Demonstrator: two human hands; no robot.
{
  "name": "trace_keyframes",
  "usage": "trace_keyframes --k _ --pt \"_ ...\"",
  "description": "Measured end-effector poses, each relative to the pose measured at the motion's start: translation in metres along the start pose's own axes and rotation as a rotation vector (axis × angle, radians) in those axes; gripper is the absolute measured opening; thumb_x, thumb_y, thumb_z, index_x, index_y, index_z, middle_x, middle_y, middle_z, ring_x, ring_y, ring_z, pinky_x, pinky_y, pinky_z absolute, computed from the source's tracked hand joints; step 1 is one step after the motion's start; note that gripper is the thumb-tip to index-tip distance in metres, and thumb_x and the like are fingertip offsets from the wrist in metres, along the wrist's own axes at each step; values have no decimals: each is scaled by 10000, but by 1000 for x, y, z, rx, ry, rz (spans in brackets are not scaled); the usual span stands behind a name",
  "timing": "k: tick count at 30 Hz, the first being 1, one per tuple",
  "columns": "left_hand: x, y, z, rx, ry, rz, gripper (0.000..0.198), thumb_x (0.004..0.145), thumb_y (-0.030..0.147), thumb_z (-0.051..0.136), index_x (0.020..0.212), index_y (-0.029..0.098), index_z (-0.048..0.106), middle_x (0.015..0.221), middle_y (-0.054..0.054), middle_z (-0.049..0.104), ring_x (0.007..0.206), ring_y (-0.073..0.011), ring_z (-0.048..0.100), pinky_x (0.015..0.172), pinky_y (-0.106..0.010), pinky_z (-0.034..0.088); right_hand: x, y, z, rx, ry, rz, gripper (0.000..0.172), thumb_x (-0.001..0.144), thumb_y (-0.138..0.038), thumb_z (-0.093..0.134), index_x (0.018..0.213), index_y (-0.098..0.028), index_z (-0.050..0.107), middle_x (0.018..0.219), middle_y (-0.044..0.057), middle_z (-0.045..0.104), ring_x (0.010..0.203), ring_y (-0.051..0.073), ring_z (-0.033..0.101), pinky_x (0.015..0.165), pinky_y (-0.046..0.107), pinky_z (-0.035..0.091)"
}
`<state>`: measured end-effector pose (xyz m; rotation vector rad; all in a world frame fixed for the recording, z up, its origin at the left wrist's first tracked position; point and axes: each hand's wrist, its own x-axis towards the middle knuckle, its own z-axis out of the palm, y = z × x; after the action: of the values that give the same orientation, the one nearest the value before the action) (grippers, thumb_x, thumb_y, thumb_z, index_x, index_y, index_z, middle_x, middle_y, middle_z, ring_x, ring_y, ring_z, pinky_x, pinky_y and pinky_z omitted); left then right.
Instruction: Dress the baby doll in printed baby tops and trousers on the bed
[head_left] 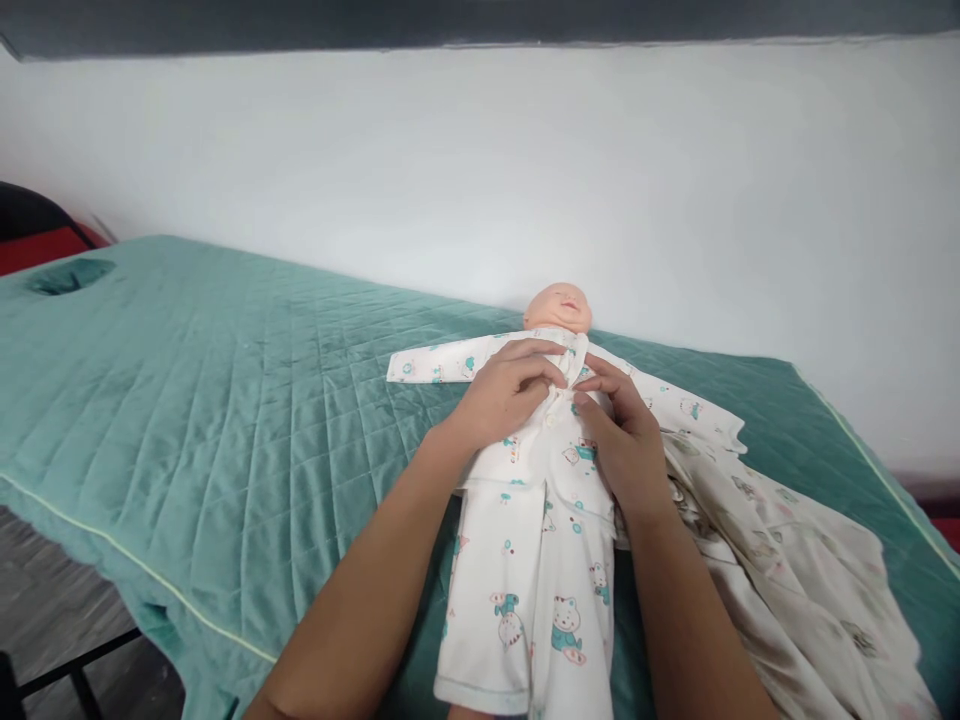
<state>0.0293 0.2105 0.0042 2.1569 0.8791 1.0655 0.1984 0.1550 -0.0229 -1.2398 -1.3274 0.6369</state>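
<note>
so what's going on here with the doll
A person is working on a baby doll that lies face up on a teal quilted cover. The left hand and right hand meet at its chest and seem to pinch the front opening of its white printed top. The doll also wears matching trousers. A crumpled printed cloth lies beside it on the person's right.

Both forearms reach forward, converging. The left hand (pixel 504 392) lies palm down with fingers curled inward; the right hand (pixel 624 432) faces it, fingertips seemingly pinching, the two nearly touching.
</note>
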Motion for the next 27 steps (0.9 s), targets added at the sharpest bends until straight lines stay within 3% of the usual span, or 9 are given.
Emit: trace_keyframes --k 5,9,18,27 --pt "-7 0 -21 -110 -197 -56 177 864 178 575 924 259 720 1504 -2 505 1438 -232 400 1078 -393 477 1 -2 -10 -28 -129 -12 85 840 -338 710 828 -270 661 1505 -11 499 1421 301 418 1196 559 272" --pt "-11 -4 -31 -154 -326 -43 155 874 250 634 971 279 751 1587 12 406 1505 -248 304 1064 -391 499 2 -5 -14 -77 -198 -29 109 808 -333 749 821 -274 659 1540 -18 457 1459 294 367 1218 553 224" --pt "-11 -11 -33 -159 -378 -26 173 862 287 692 1006 325 781 1613 54 362 1543 -284 217 1185 -485 389 0 -4 -13 -130 -233 -43 177 796 -356 759 863 -281 614 1563 -24 413 1475 292 330 1215 570 217" --pt "-10 -13 -34 -234 -415 -43 181 846 277 704 997 332 786 1625 74 330 1559 -277 157 1025 -404 547 0 -1 -12 -155 -231 -93 196 801 -346 753 882 -282 587 1551 -19 426 1460 283 351 1215 553 225"
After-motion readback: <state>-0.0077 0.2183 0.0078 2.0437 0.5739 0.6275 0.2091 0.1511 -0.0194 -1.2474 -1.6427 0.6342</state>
